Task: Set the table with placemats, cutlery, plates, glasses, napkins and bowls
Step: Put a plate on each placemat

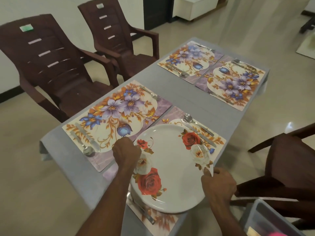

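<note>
A white plate (172, 166) with red and white roses is held over the near right placemat (219, 139). My left hand (126, 151) grips its left rim and my right hand (217, 183) grips its right rim, thumb on top. More white rims show under the plate's near edge, like a stack. A knife (198, 132) and spoon (188, 118) lie on that mat's far side, and another utensil (146, 216) lies near its front edge. Three other floral placemats (119, 120) (185, 60) (233, 84) carry cutlery only.
The grey table (180, 97) runs away from me. Two brown plastic chairs (51, 65) (119, 36) stand on its left, and a dark chair (289, 167) on the right. A clear plastic bin (265, 218) sits at the lower right.
</note>
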